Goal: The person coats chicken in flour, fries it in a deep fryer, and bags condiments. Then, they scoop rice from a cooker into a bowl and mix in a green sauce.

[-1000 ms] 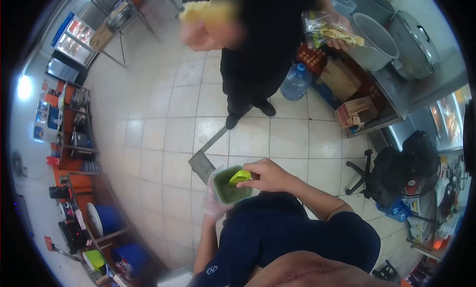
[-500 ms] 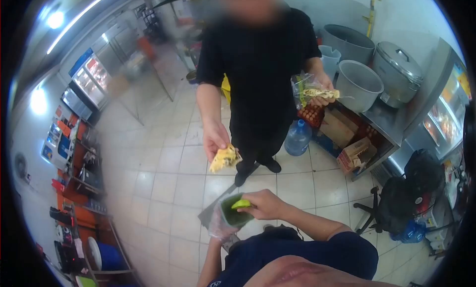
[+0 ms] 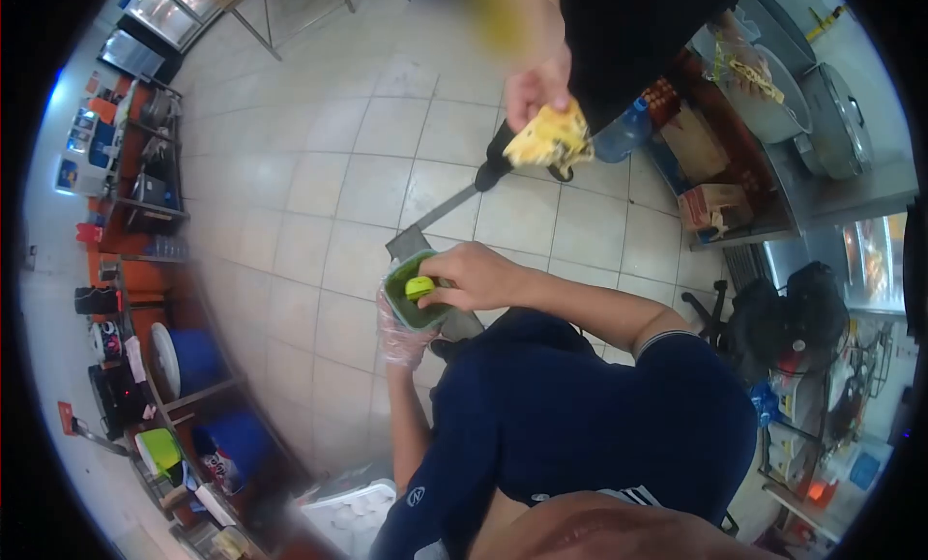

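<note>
Below the middle of the head view, my left hand (image 3: 404,344), in a clear plastic glove, is wrapped round the side of a green rectangular container (image 3: 390,291). My bare right hand (image 3: 476,278) reaches over the rim. Its fingers close on a lime-green, rounded thing (image 3: 419,288) at the container's mouth, whose kind does not show. Beyond the container, another person's hand (image 3: 537,88) holds out a folded piece of filled flatbread (image 3: 556,142). That person's other hand (image 3: 742,49) has a second piece of food at the upper right.
Pots (image 3: 783,125) stand on a metal counter at the right, with a cardboard box (image 3: 713,210) and a blue water bottle (image 3: 623,134) near it. A black chair (image 3: 788,318) is at my right. Shelves (image 3: 159,299) line the left side. An egg tray (image 3: 353,514) sits below left.
The view has tilted down. My right hand has lowered the lime-green thing into the container's mouth. The other person's flatbread is extended closer to me.
</note>
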Demonstrator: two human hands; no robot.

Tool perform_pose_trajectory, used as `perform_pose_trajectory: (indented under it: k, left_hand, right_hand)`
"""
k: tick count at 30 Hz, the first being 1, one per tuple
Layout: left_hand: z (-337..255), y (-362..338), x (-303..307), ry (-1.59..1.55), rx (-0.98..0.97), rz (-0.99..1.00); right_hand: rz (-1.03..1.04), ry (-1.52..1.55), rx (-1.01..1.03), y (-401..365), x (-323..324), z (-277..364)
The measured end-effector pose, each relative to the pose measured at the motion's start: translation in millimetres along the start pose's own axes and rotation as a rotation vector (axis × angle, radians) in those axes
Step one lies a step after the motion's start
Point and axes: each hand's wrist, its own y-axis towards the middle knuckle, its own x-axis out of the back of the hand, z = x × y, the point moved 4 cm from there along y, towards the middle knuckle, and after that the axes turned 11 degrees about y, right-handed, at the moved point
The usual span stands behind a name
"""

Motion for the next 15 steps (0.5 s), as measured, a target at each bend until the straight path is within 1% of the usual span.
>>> perform_pose_trajectory:
  k: [2,3,4,6,7,8,9,10,11,12,13,14,15]
  left_hand:
    - [21,-13,30,0.006,0.061,-0.039]
    - [33,-20,44,-0.059,0.096,-0.047]
    - [41,-26,57,-0.076,0.104,-0.040]
    - [55,-31,87,-0.110,0.029,-0.101]
    - [53,-31,97,-0.174,0.032,-0.136]
    - [55,-31,107,-0.186,0.030,-0.127]
    - [57,-28,118,-0.135,0.028,-0.095]
    - [57,-23,125,-0.083,0.021,-0.066]
    - [53,-20,132,-0.086,0.011,-0.061]
    - [47,-16,138,-0.021,-0.033,-0.048]
    - [43,-7,144,0.048,-0.079,-0.046]
    - [45,0,150,0.048,-0.087,-0.060]
    - [50,1,156,0.125,-0.052,-0.050]
  right_hand:
    - [-0.035,0.076,-0.032,24,-24,17]
    - [-0.044,0.081,-0.182,31,-29,26]
    - [-0.038,0.074,-0.199,30,-32,18]
    - [-0.355,0.442,-0.185,11,-30,-29]
    - [-0.424,0.281,-0.312,-16,-31,-67]
    - [-0.489,0.120,-0.437,-57,-36,-121]
    - [-0.450,-0.228,-0.506,-124,-66,-210]
    - [-0.248,-0.085,-0.986,-192,-105,-270]
    - [-0.315,0.510,-1.368,-215,-130,-216]
    - [-0.280,0.844,-1.044,-254,-182,-258]
    - [-0.408,0.896,-0.986,-225,-178,-202]
    - [-0.532,0.946,-0.931,-188,-164,-139]
    - [-0.530,0.950,-0.934,-173,-154,-145]
